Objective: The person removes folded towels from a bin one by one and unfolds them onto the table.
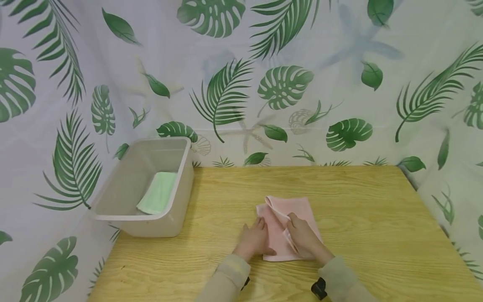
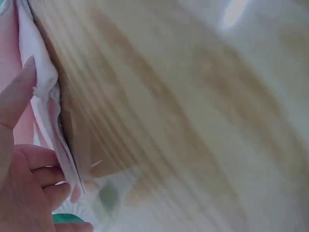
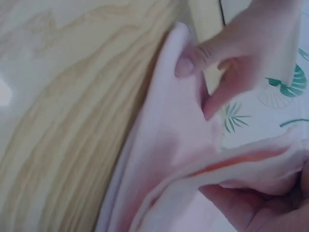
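Observation:
A pink towel [image 1: 302,209] with pale edging lies partly folded on the wooden table, one layer lifted over the other. My right hand [image 1: 303,237] pinches the raised fold near the towel's middle; in the right wrist view its fingers [image 3: 241,208] hold the layered edge. Along the towel's left side rests my left hand [image 1: 253,240], fingers spread, with the thumb on the cloth near the front edge. The left wrist view shows the left thumb [image 2: 21,92] lying against the towel's rim [image 2: 41,58].
A grey plastic bin [image 1: 181,184] stands at the table's left back corner, holding a folded light green cloth [image 1: 160,193]. Leaf-patterned sheeting [image 1: 234,159] rises behind the wooden table [image 1: 377,235] and along both sides.

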`<state>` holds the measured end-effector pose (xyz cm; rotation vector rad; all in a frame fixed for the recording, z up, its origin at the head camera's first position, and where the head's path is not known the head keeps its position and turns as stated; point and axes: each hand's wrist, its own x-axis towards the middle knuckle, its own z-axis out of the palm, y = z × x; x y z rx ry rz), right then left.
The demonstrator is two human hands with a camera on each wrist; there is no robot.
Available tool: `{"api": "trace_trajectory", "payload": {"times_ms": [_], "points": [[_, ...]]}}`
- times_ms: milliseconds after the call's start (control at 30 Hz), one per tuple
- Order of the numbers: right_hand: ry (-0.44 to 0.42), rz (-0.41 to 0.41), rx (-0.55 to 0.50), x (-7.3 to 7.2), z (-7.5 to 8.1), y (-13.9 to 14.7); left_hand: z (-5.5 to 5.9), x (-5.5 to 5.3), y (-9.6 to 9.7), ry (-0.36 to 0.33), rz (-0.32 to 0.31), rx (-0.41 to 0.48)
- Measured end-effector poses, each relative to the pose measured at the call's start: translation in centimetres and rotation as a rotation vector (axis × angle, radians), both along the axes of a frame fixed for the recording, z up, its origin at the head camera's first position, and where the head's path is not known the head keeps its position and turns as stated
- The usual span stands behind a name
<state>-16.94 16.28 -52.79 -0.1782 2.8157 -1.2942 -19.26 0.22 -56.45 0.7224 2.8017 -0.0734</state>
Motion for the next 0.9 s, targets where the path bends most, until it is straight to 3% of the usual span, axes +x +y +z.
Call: {"api": "trace_trajectory", "payload": {"times_ms": [233,367,533,733,900], "points": [[0.04,-0.077,-0.142,0.6,2.2,3.1,-0.6,-0.8,-1.3,-0.023,0.038,-0.044],[0.063,-0.132,-0.073,0.9,2.7,5.2,-0.6,-1.3,-2.2,-0.041,0.05,-0.032],[0.04,-0.194,0.017,1.2,2.4,7.5,0.1,-1.6,-3.4,-0.088,0.082,0.009],[0.004,-0.239,0.062,1.5,1.6,9.8,1.0,-1.8,-4.7,-0.108,0.096,-0.005],[-0.079,-0.257,0.104,1.2,0.3,11.1,1.8,-1.8,-5.2,-0.123,0.101,0.002]]}}
